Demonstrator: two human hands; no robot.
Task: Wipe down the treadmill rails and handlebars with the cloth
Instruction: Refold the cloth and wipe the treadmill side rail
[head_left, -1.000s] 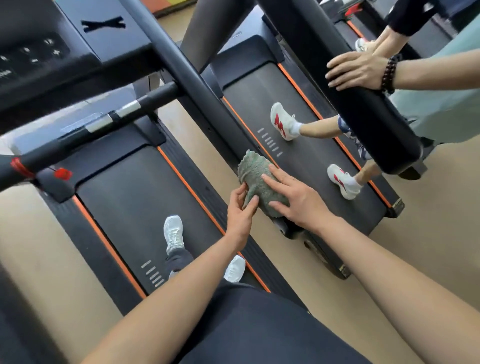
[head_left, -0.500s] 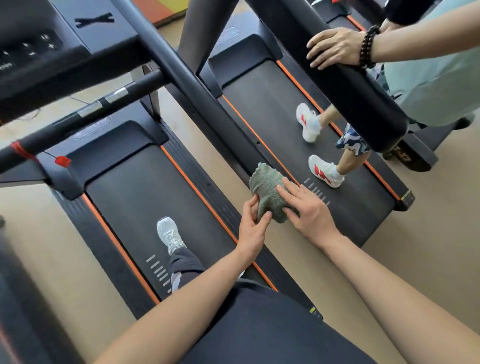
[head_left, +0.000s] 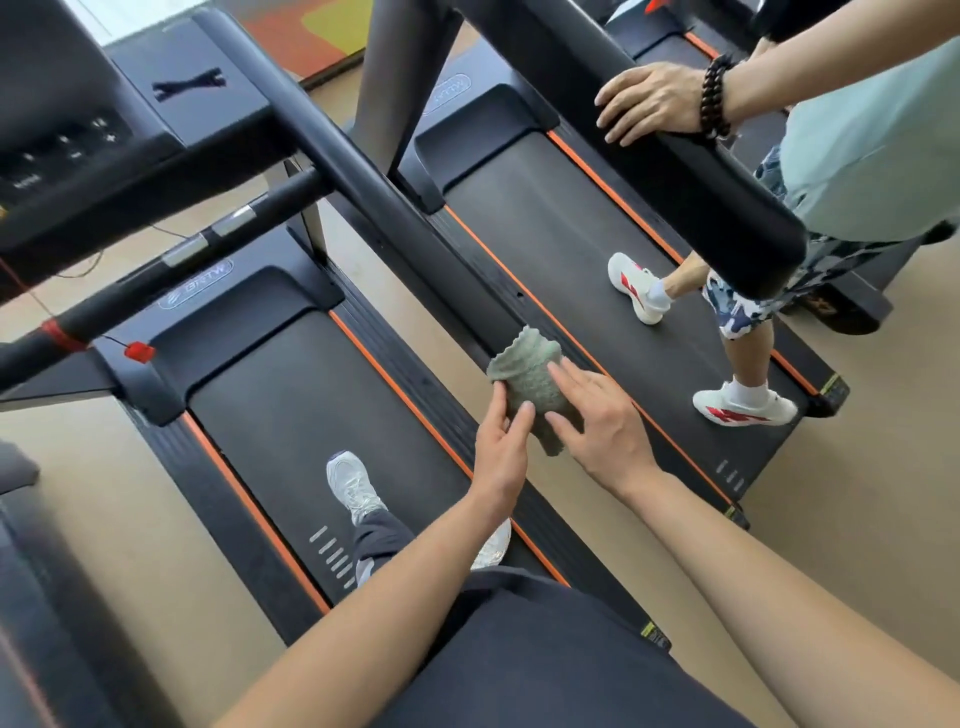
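Observation:
A crumpled grey-green cloth (head_left: 525, 375) is wrapped over the near end of my treadmill's black right handlebar (head_left: 358, 171), which runs up and left to the console (head_left: 78, 130). My left hand (head_left: 506, 441) grips the cloth from the left side. My right hand (head_left: 602, 421) lies on it from the right with fingers spread flat. Lower on the left, the front crossbar (head_left: 156, 275) has silver sensor plates. The end of the handlebar under the cloth is hidden.
My feet stand on the black belt (head_left: 291, 415) with orange-edged side rails (head_left: 415, 410). On the neighbouring treadmill (head_left: 597, 270) a person walks, a hand with a bead bracelet (head_left: 649, 101) on its thick handlebar (head_left: 701, 171). A red safety clip (head_left: 139, 352) hangs at left.
Both hands with the cloth have stayed at the end of the handlebar while the view shifted. The neighbouring person has stepped along their belt and their hand has moved along their handlebar.

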